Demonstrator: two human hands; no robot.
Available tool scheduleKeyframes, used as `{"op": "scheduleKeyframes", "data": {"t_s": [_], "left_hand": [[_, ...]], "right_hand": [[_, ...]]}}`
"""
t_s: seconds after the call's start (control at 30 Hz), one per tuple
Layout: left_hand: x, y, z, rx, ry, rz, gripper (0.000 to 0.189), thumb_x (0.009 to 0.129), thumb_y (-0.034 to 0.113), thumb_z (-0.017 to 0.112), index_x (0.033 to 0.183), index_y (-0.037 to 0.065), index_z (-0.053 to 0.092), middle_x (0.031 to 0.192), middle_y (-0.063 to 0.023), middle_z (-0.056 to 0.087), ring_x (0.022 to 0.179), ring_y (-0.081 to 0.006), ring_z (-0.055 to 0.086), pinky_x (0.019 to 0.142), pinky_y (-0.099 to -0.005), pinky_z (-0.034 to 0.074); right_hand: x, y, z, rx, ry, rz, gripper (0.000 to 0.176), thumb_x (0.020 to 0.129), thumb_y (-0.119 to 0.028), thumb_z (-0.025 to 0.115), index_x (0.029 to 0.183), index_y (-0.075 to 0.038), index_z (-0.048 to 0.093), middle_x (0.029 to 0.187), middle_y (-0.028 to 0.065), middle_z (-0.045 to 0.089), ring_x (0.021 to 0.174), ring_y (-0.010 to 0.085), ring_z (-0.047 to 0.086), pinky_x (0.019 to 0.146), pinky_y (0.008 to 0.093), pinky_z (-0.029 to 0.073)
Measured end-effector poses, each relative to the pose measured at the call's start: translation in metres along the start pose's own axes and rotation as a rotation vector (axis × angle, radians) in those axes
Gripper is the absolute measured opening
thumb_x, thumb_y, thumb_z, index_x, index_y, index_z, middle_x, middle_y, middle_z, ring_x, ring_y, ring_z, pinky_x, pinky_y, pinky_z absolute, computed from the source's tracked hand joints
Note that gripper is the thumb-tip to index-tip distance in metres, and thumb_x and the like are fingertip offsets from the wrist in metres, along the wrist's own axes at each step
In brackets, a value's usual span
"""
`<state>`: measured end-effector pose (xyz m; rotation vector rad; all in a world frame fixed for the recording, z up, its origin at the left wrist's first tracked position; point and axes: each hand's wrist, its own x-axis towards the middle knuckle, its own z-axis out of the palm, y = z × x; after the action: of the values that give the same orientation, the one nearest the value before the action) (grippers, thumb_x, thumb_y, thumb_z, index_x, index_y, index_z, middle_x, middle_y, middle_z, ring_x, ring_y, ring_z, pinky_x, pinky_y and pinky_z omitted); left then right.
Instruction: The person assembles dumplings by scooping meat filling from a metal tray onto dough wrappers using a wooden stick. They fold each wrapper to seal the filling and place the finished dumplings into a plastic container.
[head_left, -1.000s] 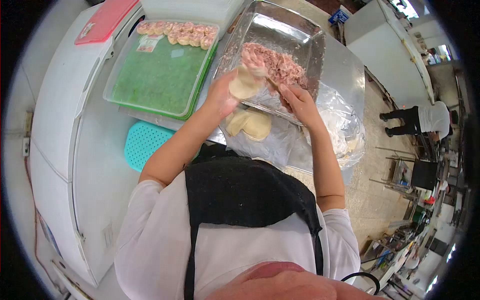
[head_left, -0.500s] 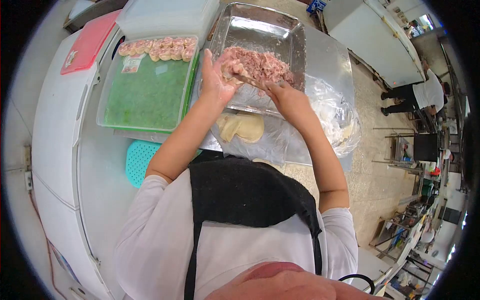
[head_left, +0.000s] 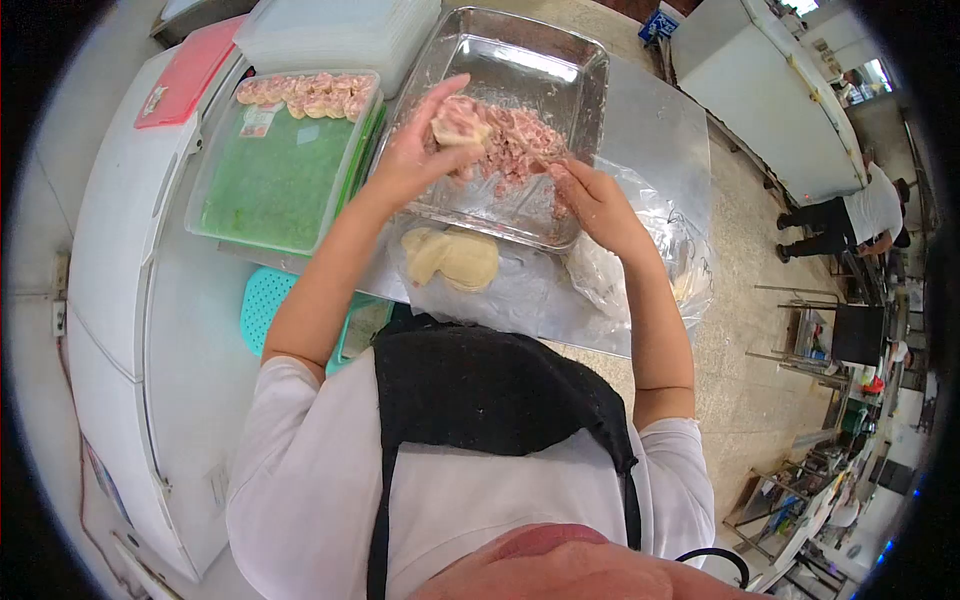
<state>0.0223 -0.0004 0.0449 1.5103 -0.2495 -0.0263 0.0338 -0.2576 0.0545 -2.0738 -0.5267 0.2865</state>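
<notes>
My left hand (head_left: 420, 150) is curled around a dumpling (head_left: 460, 122), a pale wrapper with pink minced meat in it, above the left side of a metal tray (head_left: 425, 85). My right hand (head_left: 600, 205) is closed at the tray's right edge, on a flat spatula whose blade (head_left: 558, 190) is smeared with meat and mostly hidden. Pink minced meat (head_left: 525, 145) lies in the tray between both hands. Round dough wrappers (head_left: 465, 262) overlap on plastic sheeting in front of the tray.
Left of the tray, a plastic box (head_left: 265, 195) with a green base holds rows of filled dumplings (head_left: 325, 95). Stacked clear containers (head_left: 320, 40) stand behind it. A plastic bag (head_left: 600, 275) lies at the right. Further right, another person (head_left: 870, 210) stands in the room.
My right hand and the spatula have moved away from the dumpling, right and down to the tray's edge. My left hand has turned, its fingers now wrapping the dumpling. The view has shifted slightly.
</notes>
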Motion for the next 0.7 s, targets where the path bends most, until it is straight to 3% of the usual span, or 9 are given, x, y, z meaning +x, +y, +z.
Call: {"op": "scheduleKeyframes", "data": {"t_s": [0.13, 0.2, 0.27, 0.3, 0.4, 0.47, 0.57, 0.63, 0.7], "left_hand": [[0.006, -0.006, 0.008, 0.473, 0.007, 0.32, 0.059, 0.076, 0.006, 0.073, 0.129, 0.01, 0.048, 0.121, -0.0035, 0.055, 0.099, -0.0145, 0.057, 0.085, -0.0318, 0.049], [0.005, 0.008, 0.009, 0.456, -0.274, 0.154, 0.042, 0.074, 0.012, 0.076, 0.113, 0.007, 0.06, 0.103, -0.0024, 0.063, 0.093, -0.0126, 0.058, 0.082, -0.0291, 0.049], [0.003, 0.016, 0.011, 0.524, -0.325, 0.125, 0.037, 0.074, 0.016, 0.077, 0.106, 0.005, 0.062, 0.096, -0.0025, 0.065, 0.09, -0.0119, 0.059, 0.079, -0.028, 0.048], [0.002, 0.018, 0.012, 0.585, -0.384, 0.1, 0.032, 0.073, 0.02, 0.077, 0.098, 0.004, 0.064, 0.088, -0.0025, 0.066, 0.087, -0.0111, 0.059, 0.076, -0.0269, 0.048], [0.002, 0.01, 0.014, 0.784, -0.425, -0.04, 0.039, 0.073, 0.029, 0.077, 0.102, 0.005, 0.064, 0.092, -0.0048, 0.067, 0.082, -0.0108, 0.059, 0.072, -0.026, 0.047], [0.003, -0.006, 0.01, 0.771, -0.338, -0.121, 0.04, 0.073, 0.03, 0.077, 0.102, 0.005, 0.064, 0.091, -0.0046, 0.067, 0.081, -0.0109, 0.06, 0.071, -0.0261, 0.047], [0.008, -0.03, 0.005, 0.62, -0.164, -0.178, 0.042, 0.074, 0.033, 0.076, 0.102, 0.004, 0.064, 0.091, -0.0052, 0.067, 0.082, -0.0114, 0.061, 0.071, -0.0263, 0.047], [0.012, -0.033, 0.004, 0.484, -0.077, -0.153, 0.044, 0.073, 0.034, 0.076, 0.102, 0.003, 0.064, 0.091, -0.006, 0.067, 0.085, -0.0119, 0.061, 0.072, -0.0263, 0.047], [0.011, -0.035, 0.005, 0.695, -0.009, -0.212, 0.051, 0.074, 0.033, 0.076, 0.114, 0.005, 0.06, 0.099, -0.0082, 0.065, 0.089, -0.014, 0.062, 0.077, -0.0282, 0.049]], "right_hand": [[-0.015, -0.016, -0.009, 0.041, -0.12, -0.048, 0.03, 0.098, -0.024, 0.049, 0.108, 0.002, 0.06, 0.067, 0.004, 0.047, 0.066, 0.0111, 0.045, 0.062, 0.0281, 0.04], [-0.015, -0.016, -0.007, 0.004, -0.126, -0.121, 0.029, 0.097, -0.024, 0.05, 0.106, 0.001, 0.061, 0.067, 0.0042, 0.048, 0.066, 0.0114, 0.044, 0.061, 0.0287, 0.04], [-0.014, -0.008, 0.001, -0.026, -0.195, -0.181, 0.029, 0.094, -0.024, 0.053, 0.111, -0.002, 0.061, 0.091, 0.0185, 0.065, 0.079, 0.028, 0.061, 0.073, 0.0332, 0.047], [-0.011, 0.001, 0.002, -0.024, -0.202, -0.187, 0.029, 0.094, -0.024, 0.053, 0.111, -0.002, 0.061, 0.091, 0.0185, 0.065, 0.079, 0.028, 0.061, 0.073, 0.0332, 0.047], [0.011, 0.042, 0.001, -0.11, -0.296, -0.236, 0.03, 0.092, -0.025, 0.056, 0.112, -0.002, 0.061, 0.097, 0.0179, 0.065, 0.082, 0.0313, 0.062, 0.075, 0.0338, 0.048], [0.023, 0.07, 0.0, -0.165, -0.148, -0.48, 0.025, 0.091, -0.021, 0.058, 0.109, -0.004, 0.062, 0.079, 0.0134, 0.061, 0.069, 0.0234, 0.057, 0.064, 0.0335, 0.046], [0.011, 0.035, -0.005, -0.629, 0.132, -0.373, 0.024, 0.089, -0.019, 0.059, 0.11, -0.009, 0.063, 0.086, 0.0126, 0.063, 0.077, 0.0294, 0.062, 0.063, 0.0387, 0.049], [0.005, 0.025, 0.013, -0.634, 0.167, -0.465, 0.024, 0.088, -0.021, 0.057, 0.111, -0.012, 0.063, 0.085, 0.0113, 0.063, 0.075, 0.029, 0.063, 0.061, 0.0399, 0.05], [0.008, 0.032, 0.019, -0.64, 0.203, -0.544, 0.025, 0.088, -0.022, 0.056, 0.111, -0.016, 0.063, 0.084, 0.0101, 0.063, 0.074, 0.0287, 0.064, 0.058, 0.0411, 0.05]]}}
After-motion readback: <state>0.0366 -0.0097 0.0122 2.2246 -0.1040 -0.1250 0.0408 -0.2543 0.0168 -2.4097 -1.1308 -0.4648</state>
